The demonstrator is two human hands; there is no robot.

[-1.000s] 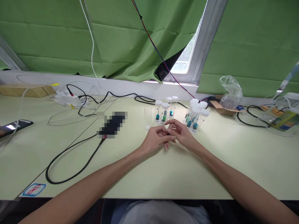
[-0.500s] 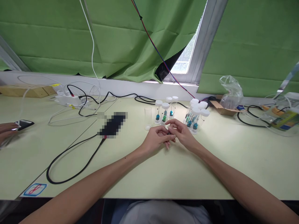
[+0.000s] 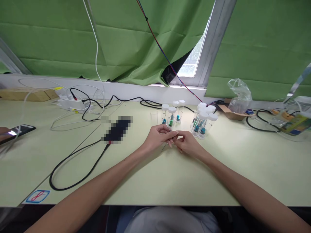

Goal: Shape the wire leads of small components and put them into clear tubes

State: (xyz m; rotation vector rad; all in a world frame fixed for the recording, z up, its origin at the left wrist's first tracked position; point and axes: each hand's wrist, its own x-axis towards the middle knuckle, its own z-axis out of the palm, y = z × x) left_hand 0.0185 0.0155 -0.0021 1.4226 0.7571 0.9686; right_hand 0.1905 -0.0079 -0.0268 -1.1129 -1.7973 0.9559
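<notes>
My left hand [image 3: 157, 138] is closed in a pinch on a thin metal rod [image 3: 168, 127], which slants through the fingers and sticks out above and below them. My right hand [image 3: 189, 142] meets it fingertip to fingertip; its thumb and index finger are pinched together, and whatever they grip is hidden. Just beyond the hands stand clear tubes with white caps; one tube [image 3: 171, 117] has a green piece and a thin rod inside, others hold blue pieces. An uncapped clear tube [image 3: 154, 117] stands behind my left hand, its lower part covered.
A cluster of capped tubes [image 3: 203, 119] stands to the right. Left lie a pixelated dark device [image 3: 118, 129] and its black cable [image 3: 73, 186]. At the far left, another person's hand [image 3: 3, 132] is by a phone [image 3: 24, 128]. A cardboard box [image 3: 232, 113] with a plastic bag sits back right.
Both hands have shifted slightly; my right fingers came down from a raised pose to a pinch beside the left fingertips. The thin rod now shows more clearly. At far left, the other person's hand drew back.
</notes>
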